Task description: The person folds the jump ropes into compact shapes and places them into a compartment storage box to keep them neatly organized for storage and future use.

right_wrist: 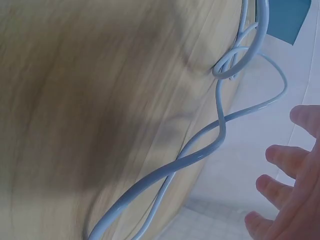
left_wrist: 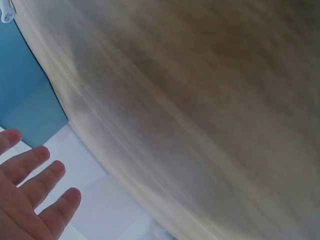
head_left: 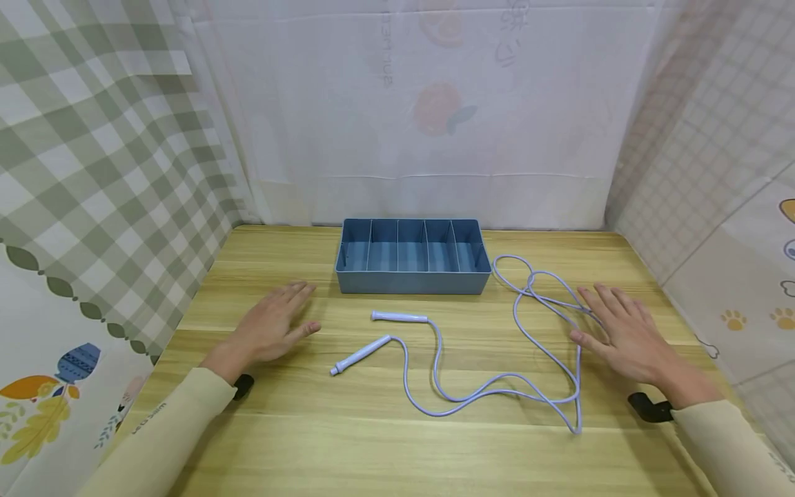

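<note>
A pale lavender jump rope (head_left: 472, 396) lies loosely looped on the table, its two handles (head_left: 399, 317) side by side near the middle. Behind them stands a blue box (head_left: 413, 283) split into several compartments by thin dividers. My left hand (head_left: 272, 324) is left of the handles, fingers straight and holding nothing; the left wrist view shows its spread fingertips (left_wrist: 62, 205). My right hand (head_left: 624, 335) is at the right by the rope's loops, fingers extended and palm down. In the right wrist view the rope (right_wrist: 165, 170) passes beside the fingers; whether they touch cannot be told.
The wooden table (head_left: 298, 449) is enclosed by a white cloth (head_left: 310, 110) at the back, a green checked cloth (head_left: 112, 138) at the left and a patterned cloth (head_left: 714, 200) at the right. A black wrist-worn device (head_left: 649, 407) sits under the right wrist.
</note>
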A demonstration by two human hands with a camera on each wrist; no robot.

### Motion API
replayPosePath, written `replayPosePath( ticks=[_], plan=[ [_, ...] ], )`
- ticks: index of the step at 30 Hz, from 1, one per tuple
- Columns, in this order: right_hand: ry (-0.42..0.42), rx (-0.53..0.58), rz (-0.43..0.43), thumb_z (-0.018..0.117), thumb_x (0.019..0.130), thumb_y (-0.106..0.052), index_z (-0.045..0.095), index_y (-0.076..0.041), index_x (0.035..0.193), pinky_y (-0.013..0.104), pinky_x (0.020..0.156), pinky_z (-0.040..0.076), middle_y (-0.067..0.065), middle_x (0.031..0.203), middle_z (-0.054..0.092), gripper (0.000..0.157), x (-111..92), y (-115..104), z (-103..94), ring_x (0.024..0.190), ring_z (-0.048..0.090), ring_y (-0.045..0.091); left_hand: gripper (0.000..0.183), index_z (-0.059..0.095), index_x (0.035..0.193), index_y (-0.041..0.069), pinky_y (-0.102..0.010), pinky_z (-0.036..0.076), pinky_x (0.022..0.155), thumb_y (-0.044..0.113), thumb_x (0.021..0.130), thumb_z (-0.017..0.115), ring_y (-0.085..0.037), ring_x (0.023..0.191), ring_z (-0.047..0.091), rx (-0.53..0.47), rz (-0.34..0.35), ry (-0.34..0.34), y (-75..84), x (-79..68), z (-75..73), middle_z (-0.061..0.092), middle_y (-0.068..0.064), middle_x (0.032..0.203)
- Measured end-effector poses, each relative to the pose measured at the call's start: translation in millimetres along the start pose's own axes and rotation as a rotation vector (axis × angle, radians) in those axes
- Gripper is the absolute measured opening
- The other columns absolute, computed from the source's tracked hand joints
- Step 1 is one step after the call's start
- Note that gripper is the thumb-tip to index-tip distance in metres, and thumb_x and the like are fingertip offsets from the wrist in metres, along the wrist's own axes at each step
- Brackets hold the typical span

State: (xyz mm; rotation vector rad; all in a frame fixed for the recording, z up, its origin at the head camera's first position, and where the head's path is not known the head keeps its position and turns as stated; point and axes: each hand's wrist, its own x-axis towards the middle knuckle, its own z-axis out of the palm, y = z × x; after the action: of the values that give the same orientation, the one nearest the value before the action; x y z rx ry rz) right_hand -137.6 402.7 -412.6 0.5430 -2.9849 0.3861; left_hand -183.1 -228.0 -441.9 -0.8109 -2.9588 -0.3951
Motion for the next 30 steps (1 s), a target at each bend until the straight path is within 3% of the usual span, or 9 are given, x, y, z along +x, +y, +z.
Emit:
replayPosePath(
  ticks=[16,30],
  plan=[
    [0.026,0.014,-0.029,0.066,0.099,-0.039,0.019,-0.018,0.165,0.063,0.120,-0.008,0.026,0.166,0.019,0.084,2,-11,1.3,0.150,0.014,0.053,0.075,0.036,0.158,0.006,-0.059,0.029,0.118,0.055,0.103,0.053,-0.040,0.147,0.036,-0.052,0.018,-0.003,11.7,5.7,0.8,0.037,-0.018,0.160],
    [0.051,0.007,-0.093,0.069,0.097,-0.037,0.021,-0.017,0.164,0.059,0.123,-0.004,0.026,0.164,0.025,0.086,3,-20,2.1,0.150,0.019,0.051,0.076,0.040,0.155,0.003,-0.060,0.035,0.114,0.055,0.102,0.056,-0.043,0.142,0.042,-0.047,0.060,0.010,20.4,11.1,2.9,0.043,-0.020,0.157]
  ],
)
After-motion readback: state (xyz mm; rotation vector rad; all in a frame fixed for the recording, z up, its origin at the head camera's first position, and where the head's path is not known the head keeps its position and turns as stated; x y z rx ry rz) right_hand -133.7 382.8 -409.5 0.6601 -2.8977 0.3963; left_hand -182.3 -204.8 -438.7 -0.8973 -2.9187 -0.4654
